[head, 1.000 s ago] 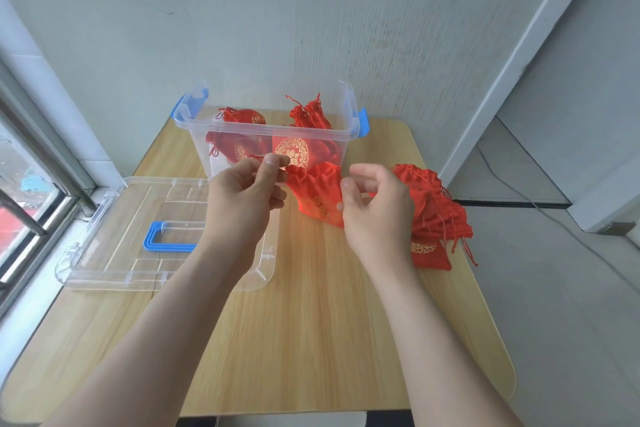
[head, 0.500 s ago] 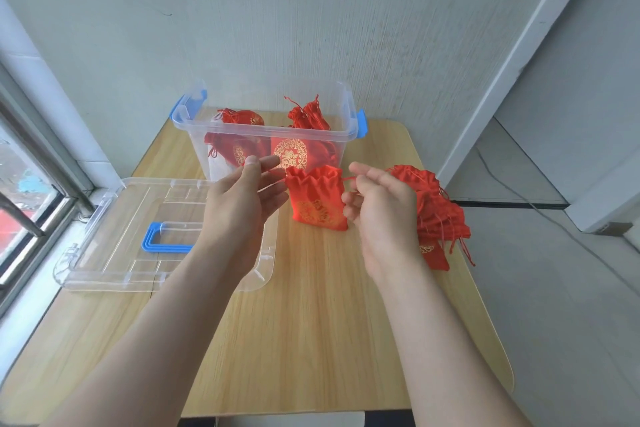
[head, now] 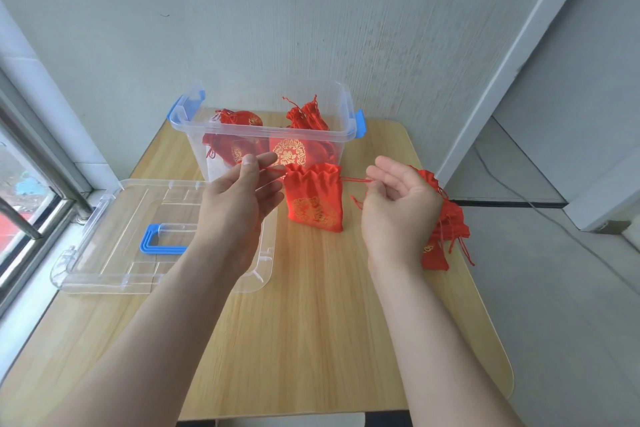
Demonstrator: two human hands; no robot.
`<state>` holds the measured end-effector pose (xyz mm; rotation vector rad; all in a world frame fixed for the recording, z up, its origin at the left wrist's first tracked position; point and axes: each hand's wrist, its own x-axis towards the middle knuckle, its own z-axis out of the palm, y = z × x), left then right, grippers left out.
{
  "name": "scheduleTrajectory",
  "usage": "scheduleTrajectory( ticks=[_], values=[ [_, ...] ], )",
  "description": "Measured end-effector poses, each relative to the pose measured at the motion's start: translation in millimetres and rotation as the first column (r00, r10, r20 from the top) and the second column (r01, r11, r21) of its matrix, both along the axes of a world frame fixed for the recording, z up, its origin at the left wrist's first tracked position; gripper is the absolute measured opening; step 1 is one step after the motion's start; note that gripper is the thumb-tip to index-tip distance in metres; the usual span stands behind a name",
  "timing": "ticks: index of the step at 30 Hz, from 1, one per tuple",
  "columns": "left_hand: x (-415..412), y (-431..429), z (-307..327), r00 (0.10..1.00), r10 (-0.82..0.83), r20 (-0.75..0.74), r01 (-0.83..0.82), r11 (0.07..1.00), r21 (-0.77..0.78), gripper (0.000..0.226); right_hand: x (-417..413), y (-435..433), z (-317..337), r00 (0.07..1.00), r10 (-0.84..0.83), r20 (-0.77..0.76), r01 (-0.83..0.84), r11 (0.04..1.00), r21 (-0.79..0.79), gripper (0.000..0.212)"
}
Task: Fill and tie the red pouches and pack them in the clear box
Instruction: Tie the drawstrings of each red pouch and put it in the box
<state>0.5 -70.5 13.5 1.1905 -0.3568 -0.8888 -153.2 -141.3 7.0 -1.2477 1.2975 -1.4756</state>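
Head view: L hand (head: 239, 198) pinches L cord (head: 273, 170) btwn thumb and forefinger, other fingers loose; R hand (head: 398, 208), palm up and fingers half curled, holds R cord (head: 355, 179) at the fingertips. Pouch (head: 313, 199) stands on table (head: 311, 340) btwn the two grips, neck gathered, one cord running out each side. Box (head: 270, 130) w/ packed pouches (head: 289, 152) sits just beyond L grip, lid (head: 114, 232) below L wrist, spare pile (head: 446, 225) behind R hand.
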Motion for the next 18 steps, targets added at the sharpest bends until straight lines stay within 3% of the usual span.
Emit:
scheduleTrajectory(
  ticks=[3, 6, 11, 18],
  values=[
    [0.0, -0.6, -1.1, 0.999, 0.01, 0.032, -0.011, 1.0, 0.025, 0.037, -0.3, -0.4, 0.6, 0.999, -0.028, 0.03, 0.027, 0.999, 0.02, 0.04],
    [-0.2, -0.6, -0.5, 1.0, 0.01, 0.013, -0.01, 1.0, 0.021, 0.037, -1.3, 0.1, 2.6, 0.985, 0.0, 0.174, -0.028, 0.986, 0.162, 0.042],
    [4.6, -1.6, -0.3, 0.999, 0.025, -0.035, -0.025, 0.999, 0.02, 0.037, -1.9, 4.0, 12.9, 0.899, -0.019, 0.437, -0.106, 0.96, 0.261, 0.042],
    [2.4, -4.4, -1.6, 0.985, 0.016, -0.169, -0.022, 0.999, -0.032, 0.034, 10.2, 11.0, 14.7, 0.782, -0.113, 0.613, -0.118, 0.939, 0.324, 0.038]
  ],
)
